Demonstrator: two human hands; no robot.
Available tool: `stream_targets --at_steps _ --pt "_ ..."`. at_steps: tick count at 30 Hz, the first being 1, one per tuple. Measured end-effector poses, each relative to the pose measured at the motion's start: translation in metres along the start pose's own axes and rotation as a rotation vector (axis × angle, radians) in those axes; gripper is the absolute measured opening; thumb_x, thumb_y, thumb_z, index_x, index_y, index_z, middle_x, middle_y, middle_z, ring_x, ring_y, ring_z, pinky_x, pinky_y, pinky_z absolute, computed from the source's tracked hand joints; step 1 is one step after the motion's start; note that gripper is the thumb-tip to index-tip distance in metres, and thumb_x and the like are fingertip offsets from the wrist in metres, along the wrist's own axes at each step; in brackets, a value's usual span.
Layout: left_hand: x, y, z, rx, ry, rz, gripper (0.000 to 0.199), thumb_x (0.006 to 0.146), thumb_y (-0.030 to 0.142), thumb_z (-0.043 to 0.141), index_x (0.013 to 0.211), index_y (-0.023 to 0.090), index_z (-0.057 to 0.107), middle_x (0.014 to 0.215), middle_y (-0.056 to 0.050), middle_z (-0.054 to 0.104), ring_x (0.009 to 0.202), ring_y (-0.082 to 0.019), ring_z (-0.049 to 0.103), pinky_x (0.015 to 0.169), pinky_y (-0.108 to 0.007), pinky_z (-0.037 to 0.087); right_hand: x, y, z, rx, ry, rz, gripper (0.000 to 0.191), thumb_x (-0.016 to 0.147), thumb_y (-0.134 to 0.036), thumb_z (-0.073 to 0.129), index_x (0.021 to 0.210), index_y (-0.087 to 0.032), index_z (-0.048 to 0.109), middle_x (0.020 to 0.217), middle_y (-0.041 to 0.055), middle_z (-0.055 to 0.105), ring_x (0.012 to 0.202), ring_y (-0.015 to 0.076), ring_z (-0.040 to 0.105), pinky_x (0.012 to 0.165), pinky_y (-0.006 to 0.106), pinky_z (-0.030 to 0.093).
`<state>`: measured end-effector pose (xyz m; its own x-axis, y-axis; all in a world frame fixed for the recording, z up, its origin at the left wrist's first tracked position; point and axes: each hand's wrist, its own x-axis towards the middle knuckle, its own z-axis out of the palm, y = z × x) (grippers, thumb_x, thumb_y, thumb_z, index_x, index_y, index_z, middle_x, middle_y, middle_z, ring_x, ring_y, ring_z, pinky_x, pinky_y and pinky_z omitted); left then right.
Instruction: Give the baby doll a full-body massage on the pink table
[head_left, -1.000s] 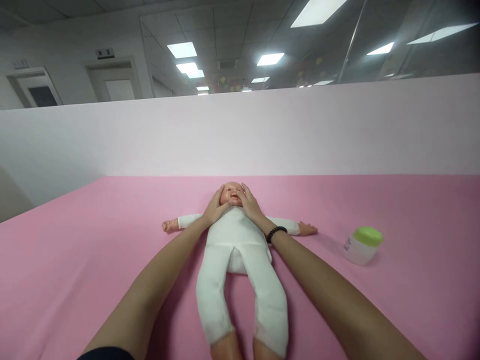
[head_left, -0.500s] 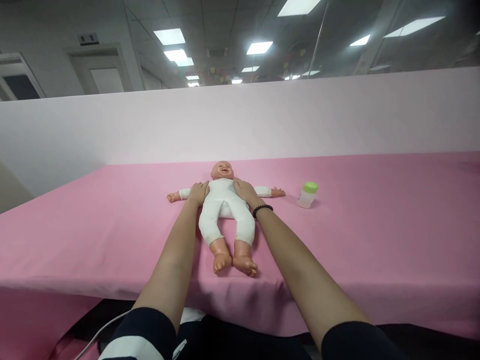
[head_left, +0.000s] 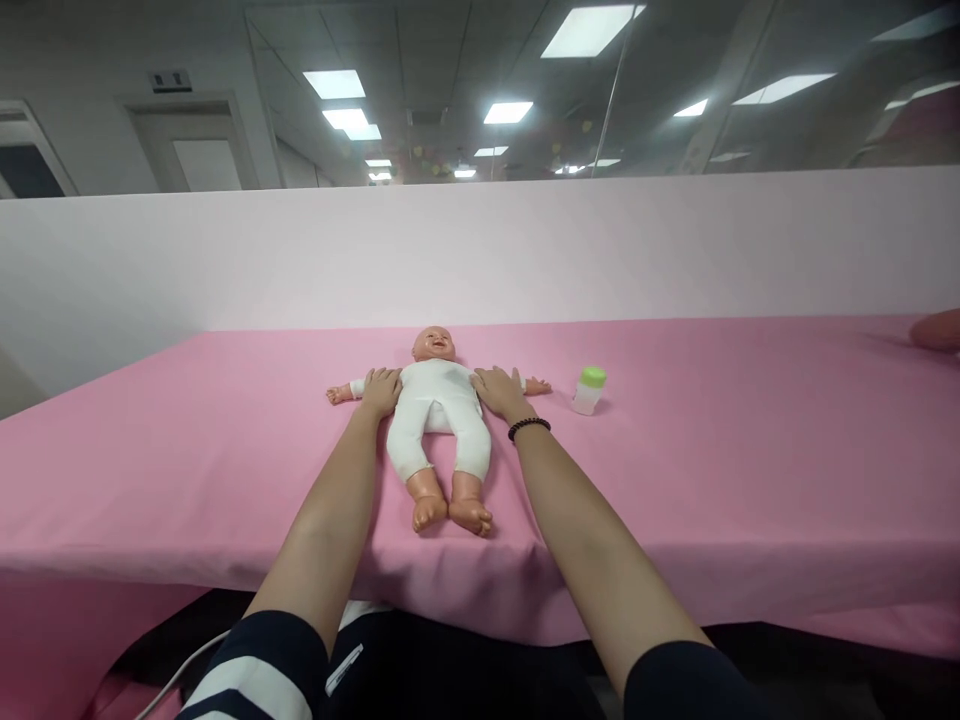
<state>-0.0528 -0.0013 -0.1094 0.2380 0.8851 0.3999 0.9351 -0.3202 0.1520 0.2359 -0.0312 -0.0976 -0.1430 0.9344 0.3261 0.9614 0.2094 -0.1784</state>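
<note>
A baby doll (head_left: 435, 415) in a white bodysuit lies on its back on the pink table (head_left: 712, 470), head away from me, arms spread, bare feet toward the front edge. My left hand (head_left: 381, 391) rests flat on the doll's arm on the left side, next to its shoulder. My right hand (head_left: 499, 390), with a black bead bracelet at the wrist, lies flat over the doll's other arm beside its chest. Neither hand grips anything; the fingers are spread and relaxed.
A small white jar with a green lid (head_left: 589, 390) stands to the right of the doll. A pale pink partition (head_left: 675, 240) runs along the table's far side. Something skin-coloured (head_left: 937, 330) shows at the far right edge. A white cable (head_left: 187, 665) hangs below the table front.
My hands slid from the doll's cheeks down to its shoulders and then out onto its upper arms. My head pulled back, so the whole doll and the table's front edge came into view.
</note>
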Motion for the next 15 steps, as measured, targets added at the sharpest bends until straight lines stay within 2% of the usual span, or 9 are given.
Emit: stream_targets --at_steps 4,9,15 --pt "-0.0019 0.0009 -0.0023 -0.004 -0.003 0.003 0.05 0.1 0.022 0.035 0.145 0.013 0.054 0.147 -0.015 0.059 0.14 -0.028 0.047 0.126 -0.048 0.02 -0.0032 0.002 -0.0041 -0.004 -0.024 0.067 0.044 0.108 -0.04 0.03 0.119 -0.016 0.065 0.128 0.0176 0.066 0.133 0.0339 0.047 0.116 0.068 0.016" --pt "-0.0037 0.0005 -0.0031 0.001 0.011 0.014 0.046 0.1 0.023 0.037 0.139 0.014 0.059 0.143 -0.015 0.062 0.136 -0.028 0.051 0.124 -0.049 0.024 -0.0041 0.0007 -0.0038 -0.023 -0.026 0.07 0.045 0.108 -0.038 0.028 0.12 -0.016 0.065 0.127 0.0175 0.067 0.132 0.0334 0.048 0.116 0.068 0.016" --pt "-0.0059 0.0 -0.0046 0.004 0.016 -0.016 0.046 0.101 0.026 0.035 0.14 0.016 0.058 0.144 -0.015 0.061 0.138 -0.029 0.048 0.126 -0.052 0.017 -0.0037 0.001 -0.0028 -0.008 -0.015 0.083 0.046 0.108 -0.038 0.027 0.119 -0.015 0.065 0.129 0.0186 0.066 0.129 0.0324 0.05 0.117 0.066 0.015"
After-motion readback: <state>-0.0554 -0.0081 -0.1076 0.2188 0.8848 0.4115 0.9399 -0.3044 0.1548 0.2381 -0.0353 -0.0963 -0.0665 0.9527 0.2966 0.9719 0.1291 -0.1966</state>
